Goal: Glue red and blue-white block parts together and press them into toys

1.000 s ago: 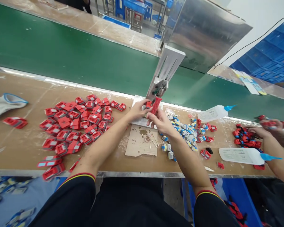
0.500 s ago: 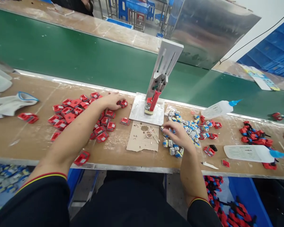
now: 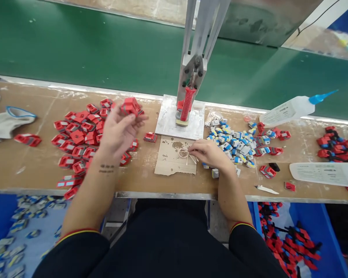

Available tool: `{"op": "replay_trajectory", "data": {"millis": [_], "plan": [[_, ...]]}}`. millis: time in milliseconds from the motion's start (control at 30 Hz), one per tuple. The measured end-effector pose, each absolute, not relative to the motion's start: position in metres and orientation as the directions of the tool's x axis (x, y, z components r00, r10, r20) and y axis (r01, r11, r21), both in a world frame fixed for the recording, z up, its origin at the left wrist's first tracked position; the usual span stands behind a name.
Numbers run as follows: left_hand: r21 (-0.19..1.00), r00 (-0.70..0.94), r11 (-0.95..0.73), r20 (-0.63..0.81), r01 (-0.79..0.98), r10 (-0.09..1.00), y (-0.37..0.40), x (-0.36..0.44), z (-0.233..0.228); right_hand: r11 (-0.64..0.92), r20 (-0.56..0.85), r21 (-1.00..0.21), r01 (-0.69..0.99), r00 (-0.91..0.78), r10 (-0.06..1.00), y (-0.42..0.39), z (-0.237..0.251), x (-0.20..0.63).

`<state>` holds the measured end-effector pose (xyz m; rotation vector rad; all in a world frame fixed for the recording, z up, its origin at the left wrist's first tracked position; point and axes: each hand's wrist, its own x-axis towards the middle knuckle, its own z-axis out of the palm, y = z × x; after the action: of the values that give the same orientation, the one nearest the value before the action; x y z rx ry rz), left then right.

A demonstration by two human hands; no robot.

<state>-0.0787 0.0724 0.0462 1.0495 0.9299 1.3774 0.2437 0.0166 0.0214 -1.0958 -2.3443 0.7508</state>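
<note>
My left hand (image 3: 118, 129) is raised above the bench and holds a red plastic part (image 3: 131, 106) at its fingertips, over a pile of red parts (image 3: 81, 135). My right hand (image 3: 210, 152) rests on the bench at the right edge of a stained cardboard scrap (image 3: 171, 162), its fingers pinched at thin sticks (image 3: 188, 156) lying there; whether it grips one I cannot tell. A heap of small blue-and-white parts (image 3: 234, 143) lies just right of that hand. A small hand press (image 3: 191, 83) with a red handle (image 3: 188, 104) stands on a white plate (image 3: 168, 121) behind the cardboard.
A green conveyor belt (image 3: 104, 50) runs behind the bench. Two glue bottles (image 3: 292, 110) with blue nozzles lie at the right. More red parts (image 3: 336, 148) sit far right. A white glove (image 3: 8, 121) lies at the left. Blue bins (image 3: 313, 239) with parts stand under the bench.
My left hand lifted a red part from the pile. My right hand moved left from the blue-and-white parts to the cardboard. The view tilted down and closer.
</note>
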Motion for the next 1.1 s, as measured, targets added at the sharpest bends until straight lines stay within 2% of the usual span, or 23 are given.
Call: {"op": "replay_trajectory", "data": {"millis": [100,200,367,600,833,1100], "plan": [[0.898,0.122,0.144,-0.102,-0.416,0.987,0.049,-0.050,0.035,0.557,0.253,-0.633,0.539,-0.536,0.806,0.017,0.013,0.232],[0.872,0.203,0.211,-0.132,-0.441,0.970,0.046,-0.035,0.018,0.582,0.306,-0.636,0.506,-0.527,0.793,0.016,0.006,0.220],[0.862,0.180,0.221,-0.155,-0.456,0.972,0.042,-0.033,-0.001,0.599,0.307,-0.663,0.449,-0.567,0.764,0.014,0.005,0.214],[0.875,0.181,0.182,-0.111,-0.449,0.977,0.031,-0.031,-0.007,0.449,0.220,-0.771,0.452,-0.473,0.853,0.015,0.013,0.223],[0.853,0.133,0.166,-0.114,-0.495,0.985,0.031,-0.027,-0.005,0.431,0.228,-0.798,0.421,-0.452,0.863,0.016,0.017,0.227],[0.886,0.153,0.107,-0.041,-0.452,0.987,0.027,-0.029,-0.007,0.291,0.208,-0.891,0.348,-0.256,0.944,0.011,0.028,0.234]]}}
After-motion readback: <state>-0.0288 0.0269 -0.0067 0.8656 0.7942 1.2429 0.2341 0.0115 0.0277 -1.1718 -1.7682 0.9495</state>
